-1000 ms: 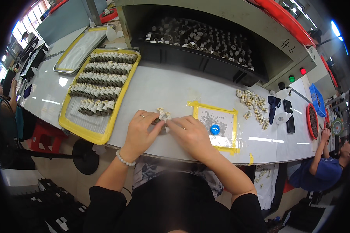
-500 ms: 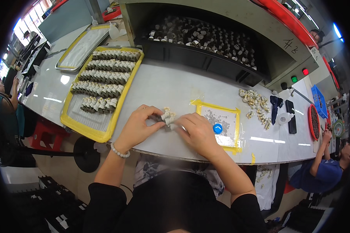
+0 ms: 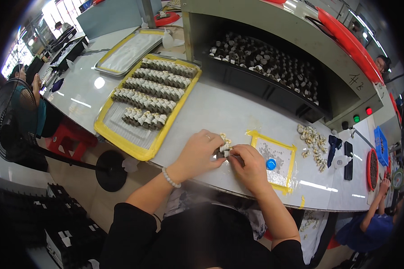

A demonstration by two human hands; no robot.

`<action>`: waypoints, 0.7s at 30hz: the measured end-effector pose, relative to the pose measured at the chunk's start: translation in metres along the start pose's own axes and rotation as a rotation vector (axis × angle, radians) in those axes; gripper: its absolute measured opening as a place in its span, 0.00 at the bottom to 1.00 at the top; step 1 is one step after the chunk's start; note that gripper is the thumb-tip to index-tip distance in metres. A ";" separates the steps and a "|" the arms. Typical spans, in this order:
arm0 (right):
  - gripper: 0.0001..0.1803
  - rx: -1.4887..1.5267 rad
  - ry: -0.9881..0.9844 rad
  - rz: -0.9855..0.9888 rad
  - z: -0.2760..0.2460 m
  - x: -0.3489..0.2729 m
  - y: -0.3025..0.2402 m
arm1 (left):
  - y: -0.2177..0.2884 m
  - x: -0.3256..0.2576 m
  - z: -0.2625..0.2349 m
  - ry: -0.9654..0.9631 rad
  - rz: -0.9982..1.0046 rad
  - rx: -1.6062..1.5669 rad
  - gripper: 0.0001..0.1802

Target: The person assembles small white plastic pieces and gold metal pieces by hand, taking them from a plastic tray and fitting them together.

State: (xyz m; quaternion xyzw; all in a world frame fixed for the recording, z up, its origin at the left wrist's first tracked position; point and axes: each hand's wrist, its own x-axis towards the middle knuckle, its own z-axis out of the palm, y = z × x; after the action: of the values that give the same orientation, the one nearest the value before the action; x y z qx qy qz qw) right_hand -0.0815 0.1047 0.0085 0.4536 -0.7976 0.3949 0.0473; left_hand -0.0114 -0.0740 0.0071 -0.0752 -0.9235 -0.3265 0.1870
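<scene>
Just above the table's front edge, my left hand (image 3: 201, 153) grips a short row of small cream-and-grey moulded pieces (image 3: 226, 143) between thumb and fingers. My right hand (image 3: 249, 166) is closed at the right side of the same row, thumb and fingertips pinched together on it. What the right fingertips pinch is partly hidden. To the left lies a yellow-rimmed tray (image 3: 150, 150) holding several rows of similar pieces. On the right, a white sheet edged in yellow tape (image 3: 283, 181) has grey spots and a blue round cap (image 3: 270, 164) on it.
A heap of loose cream pieces (image 3: 312, 140) lies right of the sheet, near a white bottle (image 3: 341, 161) and a black phone-like slab (image 3: 348, 160). Behind stands an open grey cabinet (image 3: 274, 20) with a black tray of small parts. A pedestal fan (image 3: 20, 119) is at left. Other people work on both sides.
My right hand has closed in on the left one, its fingers now pinching at the small pieces. My view has turned, so the scene sits farther right and lower.
</scene>
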 end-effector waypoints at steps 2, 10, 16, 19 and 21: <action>0.10 0.020 0.010 -0.008 0.002 0.000 -0.001 | 0.001 -0.001 0.002 0.040 0.028 0.039 0.19; 0.16 0.014 -0.001 0.041 -0.005 -0.011 0.007 | -0.007 -0.027 -0.069 0.380 -0.085 0.167 0.18; 0.15 0.048 -0.036 0.035 -0.004 -0.013 0.005 | -0.095 -0.078 -0.172 0.513 -0.474 0.493 0.19; 0.14 0.060 -0.050 0.023 -0.003 -0.011 0.004 | -0.135 -0.090 -0.186 0.431 -0.610 0.505 0.20; 0.14 0.068 -0.054 0.029 -0.004 -0.011 0.003 | -0.150 -0.093 -0.187 0.412 -0.600 0.486 0.20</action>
State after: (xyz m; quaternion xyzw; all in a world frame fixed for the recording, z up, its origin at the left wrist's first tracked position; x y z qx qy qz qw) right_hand -0.0790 0.1160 0.0048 0.4540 -0.7911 0.4100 0.0046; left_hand 0.0900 -0.3096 0.0185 0.3093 -0.8978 -0.1476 0.2766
